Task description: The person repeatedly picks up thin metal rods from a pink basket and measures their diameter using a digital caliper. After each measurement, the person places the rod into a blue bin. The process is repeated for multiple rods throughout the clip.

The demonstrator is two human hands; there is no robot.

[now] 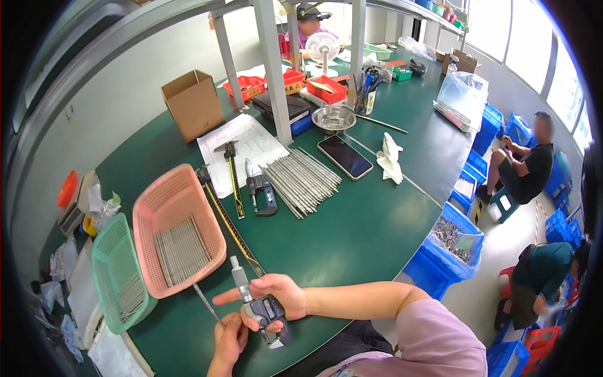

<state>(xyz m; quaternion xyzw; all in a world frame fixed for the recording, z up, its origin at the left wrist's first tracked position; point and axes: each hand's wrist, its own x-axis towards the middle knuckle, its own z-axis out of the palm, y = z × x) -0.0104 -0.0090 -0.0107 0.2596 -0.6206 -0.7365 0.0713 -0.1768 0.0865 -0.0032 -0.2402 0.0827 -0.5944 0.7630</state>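
My left hand (231, 336) pinches the rod (208, 305), likely stiff and slick, best held near one end; my right hand (284, 295) grips the micrometer (267, 307).

Plenty of running room ahead of the right hand (284, 293), bare green tabletop (364, 232) all the way up to the phone (345, 157) and the fanned metal rods (298, 182)! Leftward it's tight: the pink basket (166, 201) walls off the left hand (231, 339), with a long caliper (232, 225) lying alongside.
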